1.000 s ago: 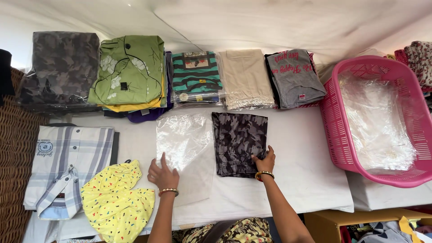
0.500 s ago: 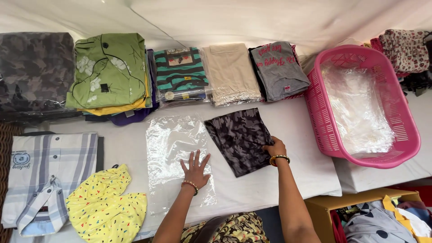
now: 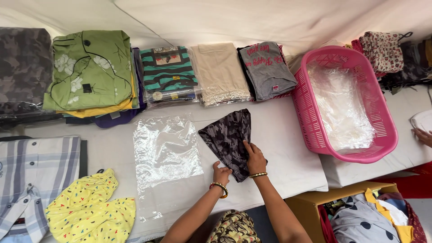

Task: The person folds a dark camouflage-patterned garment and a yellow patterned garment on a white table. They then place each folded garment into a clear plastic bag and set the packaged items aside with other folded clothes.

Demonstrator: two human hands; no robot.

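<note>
Both hands are on the folded dark camouflage-print garment (image 3: pixel 228 139), which lies tilted near the front edge of the white tabletop (image 3: pixel 288 135). The right hand (image 3: pixel 255 158) rests flat on the garment's lower part, fingers spread and pressing down rather than closed around it — seemingly to keep the fold from springing open. The left hand (image 3: pixel 221 173) meets the garment's near corner, fingers curled at the edge; whether it pinches the cloth or only touches it cannot be told.

Just to the left lies a clear plastic bag (image 3: pixel 166 155), flat and empty, its long side running toward the front edge, close enough that the garment almost touches it. Along the back edge sit packed folded clothes in a row: a green shirt stack (image 3: pixel 92 72), a striped teal shirt (image 3: pixel 168 72), a beige piece (image 3: pixel 219 72) and a grey shirt (image 3: pixel 266 67). A pink basket (image 3: pixel 310 112) holding more clear bags stands at the right end. A yellow printed garment (image 3: pixel 90 211) and a striped shirt (image 3: pixel 36 166) lie at the front left corner.
</note>
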